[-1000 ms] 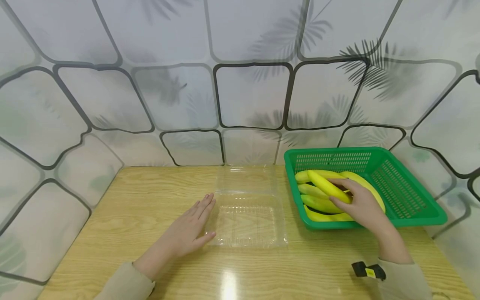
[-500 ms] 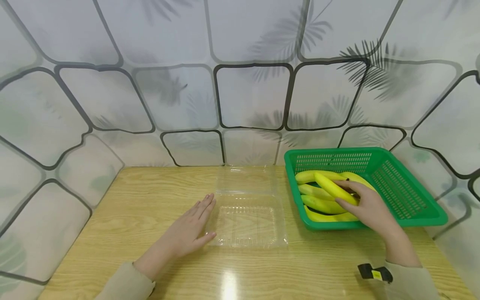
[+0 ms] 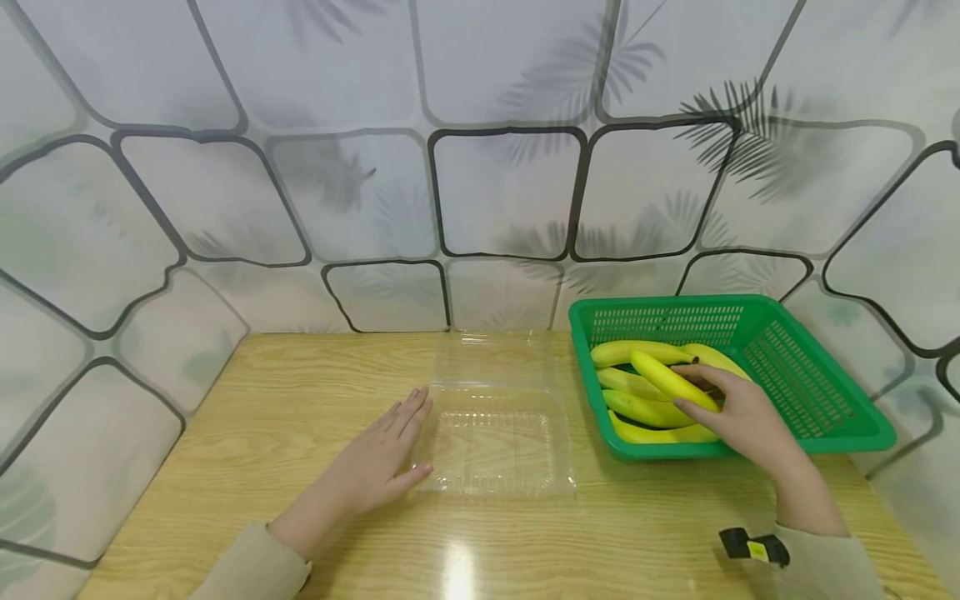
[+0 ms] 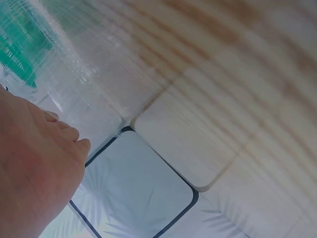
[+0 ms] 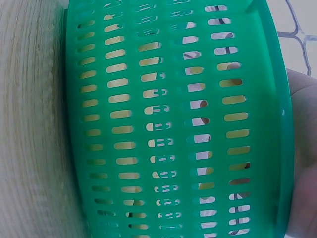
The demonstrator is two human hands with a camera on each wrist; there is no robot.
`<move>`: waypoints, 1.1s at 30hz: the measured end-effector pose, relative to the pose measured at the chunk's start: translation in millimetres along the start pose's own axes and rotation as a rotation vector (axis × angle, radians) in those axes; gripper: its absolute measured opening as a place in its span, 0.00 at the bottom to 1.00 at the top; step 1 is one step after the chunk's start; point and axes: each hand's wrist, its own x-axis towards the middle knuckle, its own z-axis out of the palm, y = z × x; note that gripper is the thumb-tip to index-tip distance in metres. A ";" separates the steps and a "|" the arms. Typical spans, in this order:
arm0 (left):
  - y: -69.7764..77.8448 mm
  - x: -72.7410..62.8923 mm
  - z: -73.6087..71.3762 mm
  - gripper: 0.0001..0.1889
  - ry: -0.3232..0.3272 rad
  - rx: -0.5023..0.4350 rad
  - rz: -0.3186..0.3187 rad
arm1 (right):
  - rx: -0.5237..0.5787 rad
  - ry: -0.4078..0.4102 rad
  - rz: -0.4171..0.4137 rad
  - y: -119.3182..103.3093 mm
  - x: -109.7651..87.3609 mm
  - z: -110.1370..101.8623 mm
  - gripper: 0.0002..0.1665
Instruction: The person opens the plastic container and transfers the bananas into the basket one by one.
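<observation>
In the head view my right hand [image 3: 746, 417] reaches over the front of the green basket [image 3: 832, 442] and pinches a yellow banana [image 3: 670, 379] between thumb and fingers, tilted above the others. Several more bananas [image 3: 637, 407] lie in the basket's left half. My left hand [image 3: 378, 462] rests with straight fingers at the left side of a clear plastic clamshell container [image 3: 491, 450], whose lid [image 3: 491, 358] is folded back. From the right wrist, the basket's slotted wall [image 5: 173, 114] hides the banana and most of the hand [image 5: 303, 158].
The wooden table [image 3: 285, 400] backs onto a wall [image 3: 502, 192] with a stone and leaf pattern. The basket's high rim stands between the bananas and the container. A side wall [image 3: 900, 308] rises close to the basket's right.
My right hand has shifted slightly right and toward me with the banana in its grip, lifting it a little off the pile. The left hand and container have stayed put.
</observation>
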 end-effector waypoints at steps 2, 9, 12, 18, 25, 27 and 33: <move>0.1 -0.1 -0.2 0.46 0.002 0.001 0.000 | 0.002 -0.003 0.004 -0.4 0.0 0.1 0.27; 0.9 0.0 -0.6 0.46 -0.004 -0.002 -0.002 | 0.010 0.005 0.003 -0.1 -0.8 1.7 0.25; 1.0 -0.1 -0.8 0.46 -0.004 -0.003 -0.001 | 0.016 -0.003 0.008 -0.3 -0.7 1.7 0.25; 1.2 -0.1 -1.0 0.46 0.003 -0.001 0.003 | 0.015 -0.018 0.017 -0.2 0.1 1.6 0.25; 0.5 0.0 -0.6 0.46 0.009 0.005 0.008 | 0.014 -0.024 0.016 -0.6 0.0 2.0 0.24; 0.4 0.1 -0.5 0.46 0.008 0.008 0.008 | 0.014 -0.028 0.019 -0.6 0.2 2.2 0.25; 1.0 -0.1 -1.1 0.46 0.004 0.007 0.003 | 0.017 -0.034 0.018 0.1 1.5 2.8 0.25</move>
